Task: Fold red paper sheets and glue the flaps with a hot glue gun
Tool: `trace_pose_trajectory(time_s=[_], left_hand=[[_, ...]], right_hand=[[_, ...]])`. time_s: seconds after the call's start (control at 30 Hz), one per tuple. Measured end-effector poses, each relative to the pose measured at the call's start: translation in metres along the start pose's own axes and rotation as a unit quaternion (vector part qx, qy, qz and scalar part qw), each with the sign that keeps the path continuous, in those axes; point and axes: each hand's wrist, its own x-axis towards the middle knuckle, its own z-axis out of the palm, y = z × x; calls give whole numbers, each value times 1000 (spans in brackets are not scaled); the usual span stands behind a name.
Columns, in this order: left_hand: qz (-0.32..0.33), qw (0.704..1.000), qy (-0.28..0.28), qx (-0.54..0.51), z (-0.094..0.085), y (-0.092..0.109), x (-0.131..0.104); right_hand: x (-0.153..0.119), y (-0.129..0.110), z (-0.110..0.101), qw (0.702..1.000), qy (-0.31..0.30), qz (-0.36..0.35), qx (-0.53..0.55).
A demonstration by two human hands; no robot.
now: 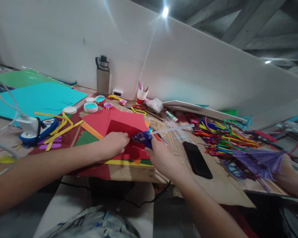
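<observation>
Left hand (115, 143) presses flat, fingers together, on the folded red paper (119, 127) near the tabletop's (223, 190) front edge. Right hand (161, 158) grips the blue glue gun (144, 138), nozzle at the fold, just beside the left fingertips — burn risk if hot glue runs. Clear glue stick (175, 129) juts out behind. Black phone (197, 160) lies near the right wrist — a backward sweep could knock it off.
</observation>
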Motion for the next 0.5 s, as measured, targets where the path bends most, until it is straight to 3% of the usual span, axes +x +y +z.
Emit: trace_pose_trajectory(time_s=[0.07,0.13,0.17,0.2,0.23,0.3,0.33,0.4,0.43,0.5], left_hand=[[42,992,-55,-110,-10,-3,-7],[121,942,-181,-255,-21,-9,-14],[135,918,-210,-308,-25,-13,-17],[135,910,-189,-342,-28,-18,-18],[117,917,-131,-357,-30,-23,-19],[38,942,63,-329,-27,-35,-17],[-20,941,169,-294,-24,-40,-16],[-126,917,304,-228,-13,-51,-14],[-161,905,331,-215,-6,-55,-13],[-191,896,313,-250,7,-62,-13]], right_hand=[[0,0,-1,1000,-4,7,-7],[1,2,0,1000,-4,10,-7],[1,3,1,1000,-3,9,-2],[1,4,2,1000,-2,7,5],[1,4,2,1000,-1,6,12],[2,4,2,1000,-1,6,16],[2,3,2,1000,-3,7,15],[2,2,0,1000,-7,9,6],[3,1,0,1000,-7,10,3],[5,0,-1,1000,-6,12,-4]])
